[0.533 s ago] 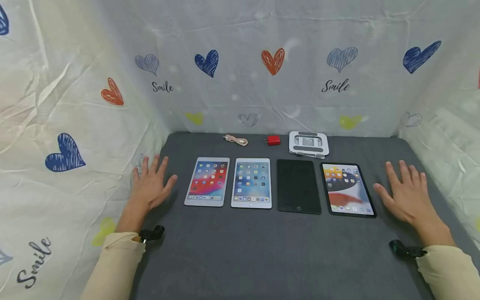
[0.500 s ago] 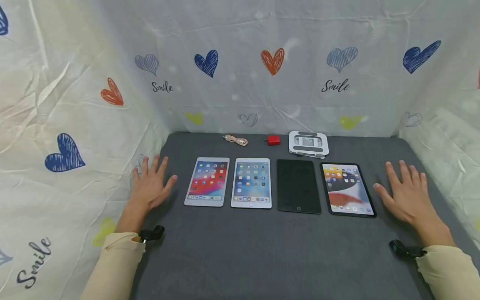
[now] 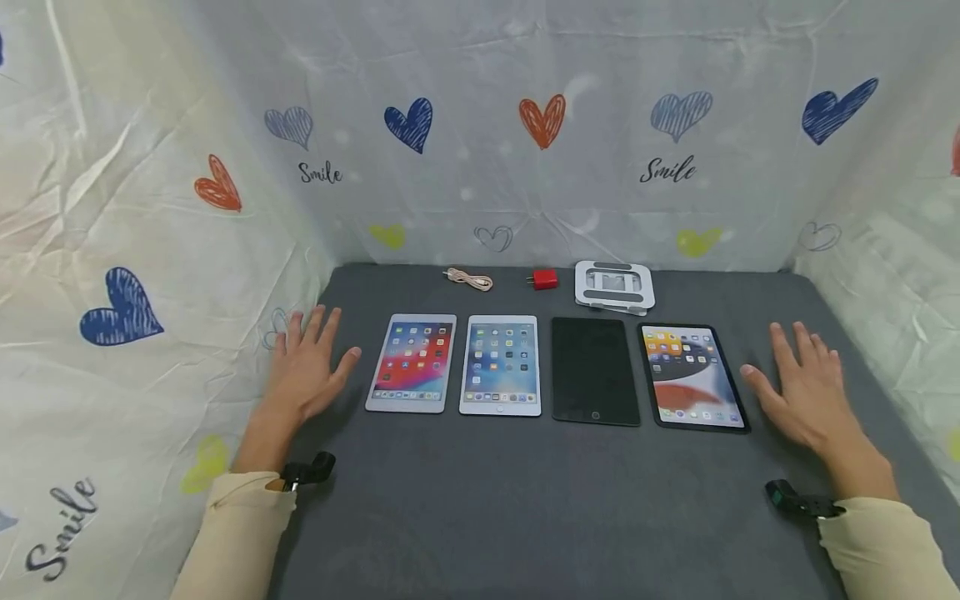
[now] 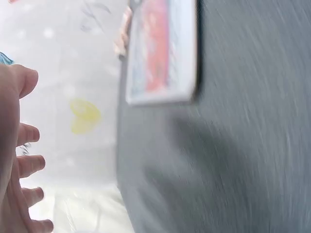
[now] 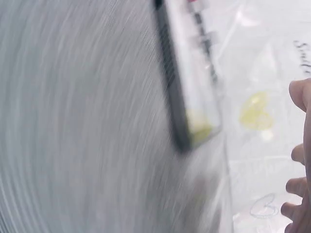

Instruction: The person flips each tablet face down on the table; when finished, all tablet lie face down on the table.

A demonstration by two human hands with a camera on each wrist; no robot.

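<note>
My left hand point(image 3: 306, 371) is at the table's left side, fingers spread, holding nothing. Nearest to it lies a white tablet point(image 3: 411, 364) with a red and blue lit screen. Beside that is a second white tablet point(image 3: 501, 367) with a pale blue screen, then a black tablet point(image 3: 596, 371) with a dark screen. A black-framed tablet point(image 3: 693, 377) with a lit screen lies at the right end of the row. My right hand point(image 3: 808, 396), fingers extended and holding nothing, is just right of it. In the left wrist view, a shadow falls on the table below the hand.
Behind the tablets lie a coiled pale cable point(image 3: 468, 279), a red charger plug point(image 3: 543, 279) and a folded white and grey stand point(image 3: 614, 287). A heart-printed white curtain point(image 3: 465, 75) surrounds the back and sides of the grey table point(image 3: 480, 508).
Both hands have shifted slightly inward, the left to the right and the right to the left. The head view has moved a little. The tablets stay in their row.
</note>
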